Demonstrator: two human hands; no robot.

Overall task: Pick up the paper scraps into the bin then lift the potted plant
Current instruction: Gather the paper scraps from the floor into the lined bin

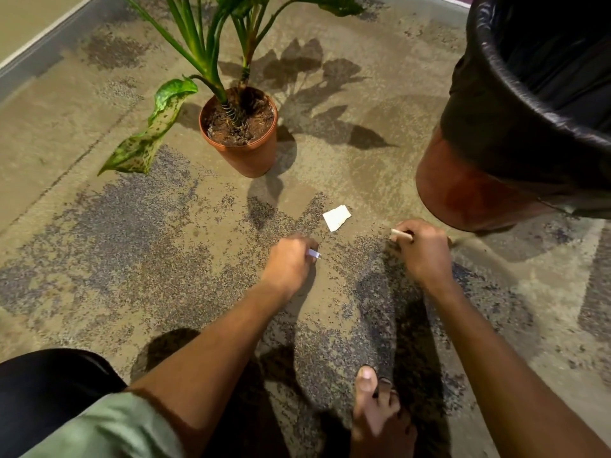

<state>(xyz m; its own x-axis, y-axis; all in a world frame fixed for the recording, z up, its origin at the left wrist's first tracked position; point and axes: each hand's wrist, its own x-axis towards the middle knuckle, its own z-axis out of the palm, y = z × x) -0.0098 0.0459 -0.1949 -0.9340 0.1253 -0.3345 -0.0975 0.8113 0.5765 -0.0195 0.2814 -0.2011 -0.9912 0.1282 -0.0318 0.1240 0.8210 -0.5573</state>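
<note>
One white paper scrap [336, 217] lies flat on the carpet between and just beyond my two hands. My left hand [291, 264] is closed on a small white scrap whose tip sticks out by the fingers. My right hand [423, 247] is closed on a pale rolled scrap that pokes out to the left. The bin [463, 193], reddish with a black liner, stands at the right, just behind my right hand. The potted plant [243, 133], green leaves in a terracotta pot, stands upright further back on the left.
A drooping spotted leaf [148, 133] hangs left of the pot down to the carpet. My bare foot [377, 414] rests on the carpet near the bottom, with my knee at the bottom left. A wall edge [43, 34] runs along the top left.
</note>
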